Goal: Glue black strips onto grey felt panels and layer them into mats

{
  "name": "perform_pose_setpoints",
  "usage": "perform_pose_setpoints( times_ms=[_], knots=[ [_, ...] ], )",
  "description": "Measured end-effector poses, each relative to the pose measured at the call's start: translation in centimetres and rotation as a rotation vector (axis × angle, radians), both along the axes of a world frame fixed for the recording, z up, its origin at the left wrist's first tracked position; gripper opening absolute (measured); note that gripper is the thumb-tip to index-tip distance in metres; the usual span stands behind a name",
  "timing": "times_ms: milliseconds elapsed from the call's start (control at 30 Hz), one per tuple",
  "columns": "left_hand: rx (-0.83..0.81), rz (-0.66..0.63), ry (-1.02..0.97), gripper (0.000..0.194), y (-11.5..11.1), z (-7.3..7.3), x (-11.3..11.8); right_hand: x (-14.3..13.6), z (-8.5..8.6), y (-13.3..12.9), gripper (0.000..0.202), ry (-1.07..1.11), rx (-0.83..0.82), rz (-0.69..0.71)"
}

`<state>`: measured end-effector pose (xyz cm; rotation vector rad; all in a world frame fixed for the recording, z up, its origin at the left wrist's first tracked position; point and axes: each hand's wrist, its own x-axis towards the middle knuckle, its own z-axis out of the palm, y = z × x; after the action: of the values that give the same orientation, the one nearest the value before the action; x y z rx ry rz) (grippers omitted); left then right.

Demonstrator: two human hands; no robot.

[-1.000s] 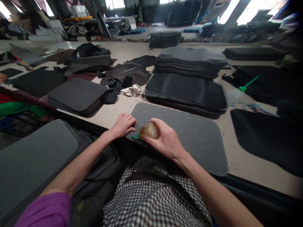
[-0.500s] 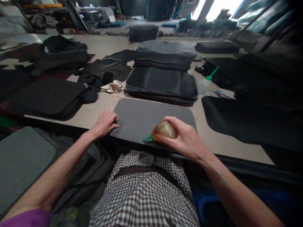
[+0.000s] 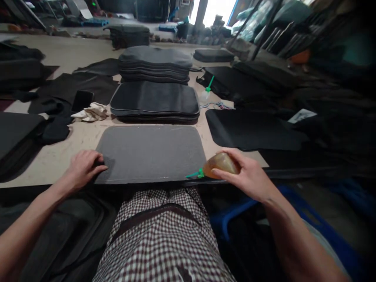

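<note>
At 4 o'clock the right hand (image 3: 249, 172) clasps a rounded amber plastic bottle (image 3: 219, 166), likely light, squeezable, best held mid-body; left hand (image 3: 82, 166), 8 o'clock: digits apart.

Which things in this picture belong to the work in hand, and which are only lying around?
In use:
Gray panel, left hand at its left edge
Amber bottle in right hand, green nozzle near the panel's front edge

Probably just lying about:
Phone
Crumpled cloth
Second green-tipped bottle
Tangled cords
</note>
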<state>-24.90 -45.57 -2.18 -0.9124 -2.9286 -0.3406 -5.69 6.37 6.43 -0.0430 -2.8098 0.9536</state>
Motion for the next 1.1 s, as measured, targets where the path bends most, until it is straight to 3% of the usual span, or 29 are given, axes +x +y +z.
perform_pose_setpoints(
  times_ms=[167,300,400,467,533,633,733,867,1100],
  knots=[
    [0.077,-0.039,-0.022,0.028,-0.3,-0.2,0.1,1.9,-1.1,4.5,0.062,-0.022,-0.125,-0.142],
    [0.157,0.020,-0.075,0.025,0.8,1.1,1.3,3.6,-1.8,7.1,0.062,-0.051,-0.217,-0.242],
    [0.211,0.137,-0.087,0.025,3.0,3.0,2.3,4.6,-1.9,8.1,0.058,-0.033,-0.224,-0.302],
    [0.234,0.141,-0.099,0.027,5.0,4.0,2.8,5.1,-1.8,8.5,0.056,-0.001,-0.253,-0.344],
    [0.248,0.071,-0.101,0.030,7.3,4.4,2.9,5.6,-1.6,8.8,0.054,0.033,-0.317,-0.397],
    [0.258,-0.089,-0.082,0.037,11.1,3.7,2.7,5.7,-1.7,8.6,0.054,0.079,-0.442,-0.475],
    [0.199,-0.255,-0.070,0.045,14.8,2.3,2.4,4.4,-2.1,7.8,0.056,0.115,-0.535,-0.509],
    [0.057,-0.405,-0.028,0.053,18.4,1.0,2.1,0.7,-3.4,6.3,0.054,0.211,-0.534,-0.486],
    [-0.023,-0.410,0.024,0.051,19.7,0.3,2.3,-5.1,-5.9,5.7,0.059,0.335,-0.279,-0.449]
  ],
)
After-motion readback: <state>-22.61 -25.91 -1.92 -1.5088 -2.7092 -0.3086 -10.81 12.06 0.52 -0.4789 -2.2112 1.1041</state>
